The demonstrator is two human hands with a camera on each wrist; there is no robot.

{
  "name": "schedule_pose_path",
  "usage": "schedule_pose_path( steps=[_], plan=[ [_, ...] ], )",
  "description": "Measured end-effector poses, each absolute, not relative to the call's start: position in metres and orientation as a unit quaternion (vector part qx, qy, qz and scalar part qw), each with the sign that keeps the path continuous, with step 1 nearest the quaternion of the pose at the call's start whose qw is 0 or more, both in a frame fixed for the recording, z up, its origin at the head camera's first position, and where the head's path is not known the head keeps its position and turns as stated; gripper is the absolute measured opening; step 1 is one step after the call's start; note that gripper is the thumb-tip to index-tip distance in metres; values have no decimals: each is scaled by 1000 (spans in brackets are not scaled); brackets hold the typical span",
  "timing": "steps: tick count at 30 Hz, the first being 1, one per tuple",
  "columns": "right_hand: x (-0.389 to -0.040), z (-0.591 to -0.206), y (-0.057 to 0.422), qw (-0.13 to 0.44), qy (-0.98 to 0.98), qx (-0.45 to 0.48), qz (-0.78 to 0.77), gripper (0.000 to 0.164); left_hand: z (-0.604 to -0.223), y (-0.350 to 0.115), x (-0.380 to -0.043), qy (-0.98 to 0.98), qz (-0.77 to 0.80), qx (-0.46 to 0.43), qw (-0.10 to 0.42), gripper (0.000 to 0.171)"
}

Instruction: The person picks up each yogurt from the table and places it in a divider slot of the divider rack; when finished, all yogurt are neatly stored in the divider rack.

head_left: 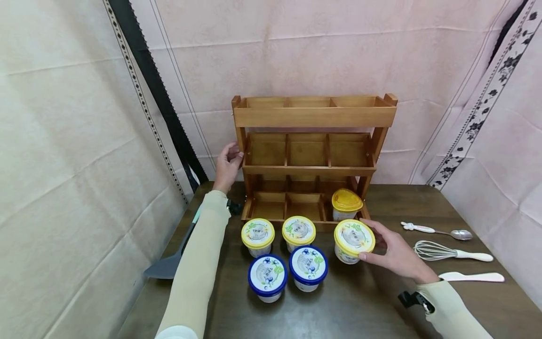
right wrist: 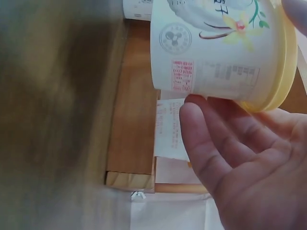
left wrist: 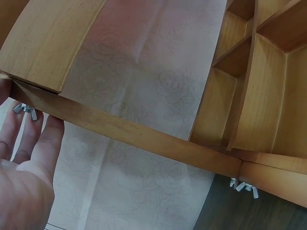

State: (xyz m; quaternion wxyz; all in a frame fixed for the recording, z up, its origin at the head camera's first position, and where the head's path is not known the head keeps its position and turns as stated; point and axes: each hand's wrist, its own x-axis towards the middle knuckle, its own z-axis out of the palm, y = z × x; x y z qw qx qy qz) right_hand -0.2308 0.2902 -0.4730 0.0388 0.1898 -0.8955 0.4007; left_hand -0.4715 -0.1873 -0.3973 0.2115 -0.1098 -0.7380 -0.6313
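My right hand (head_left: 398,254) grips a white tub with a yellow lid (head_left: 354,238), thumb on one side and fingers on the other. In the right wrist view the tub (right wrist: 216,52) shows a printed vanilla flower and is held up in front of the rack's bottom tier. My left hand (head_left: 228,165) holds the left upright of a wooden three-tier rack (head_left: 315,117); its fingers (left wrist: 50,139) lie beside a wing nut under the wooden rail (left wrist: 120,129). Another yellow-lidded tub (head_left: 346,202) sits tilted in the bottom tier's right compartment.
Before the rack stand two yellow-lidded tubs (head_left: 258,235) and two blue-lidded tubs (head_left: 267,278). A spoon (head_left: 436,230), a whisk (head_left: 449,252) and a white spreader (head_left: 472,277) lie at the right. A grey spatula (head_left: 169,263) lies at the left, partly behind my left arm.
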Motion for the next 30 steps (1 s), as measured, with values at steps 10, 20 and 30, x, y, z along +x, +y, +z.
schedule_pose_path(
  steps=[10, 20, 30],
  plan=[
    [-253, -455, 279, 52, -892, 186, 409, 92, -398, -189, -473, -738, -631, -110, 210, 40],
    [-283, -431, 260, 51, -888, 185, 417, 95, -396, -189, -472, -738, -627, -125, 217, 39],
    [-310, -426, 244, 46, -888, 178, 422, 95, -397, -188, -473, -738, -628, -120, 215, 38]
  ],
)
